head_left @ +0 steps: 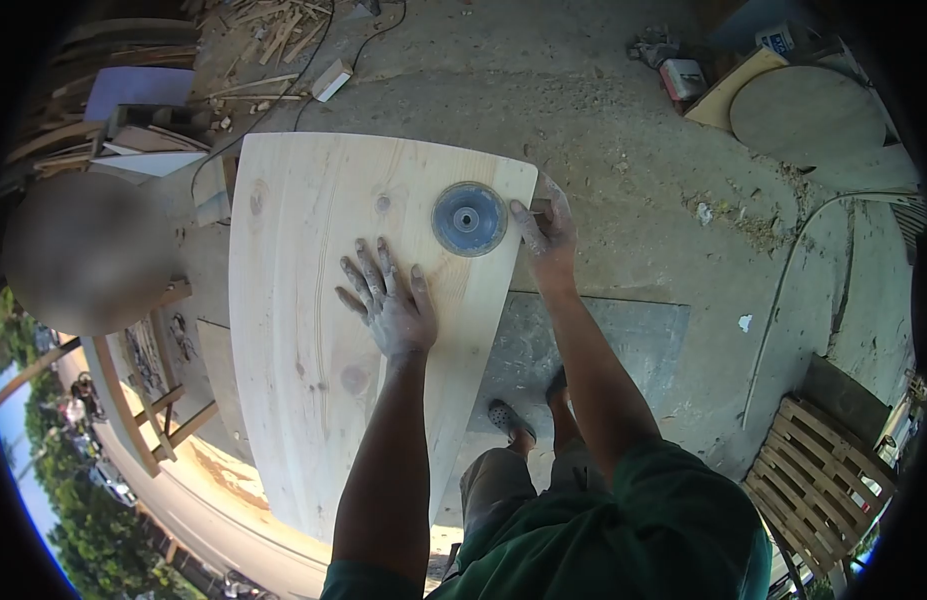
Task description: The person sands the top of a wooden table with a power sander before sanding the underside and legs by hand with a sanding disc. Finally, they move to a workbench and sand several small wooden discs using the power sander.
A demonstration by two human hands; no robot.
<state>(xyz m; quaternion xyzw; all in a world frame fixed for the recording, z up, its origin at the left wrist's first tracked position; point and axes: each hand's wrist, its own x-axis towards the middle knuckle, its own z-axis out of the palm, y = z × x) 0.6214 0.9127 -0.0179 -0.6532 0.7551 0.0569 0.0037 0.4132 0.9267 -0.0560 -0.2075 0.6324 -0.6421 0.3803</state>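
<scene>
Left hand flat, fingers spread, pressing middle of pale wood panel. Right hand grips panel's far right edge, just beside grey sanding disc lying near far right corner. Surface looks smooth, probably largely sanded; disc idle, unheld.

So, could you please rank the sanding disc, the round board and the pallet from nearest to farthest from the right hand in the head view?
1. Sanding disc: on the plank, just left of the right hand.
2. Round board: on the ground, upper right.
3. Pallet: lower right.
</scene>
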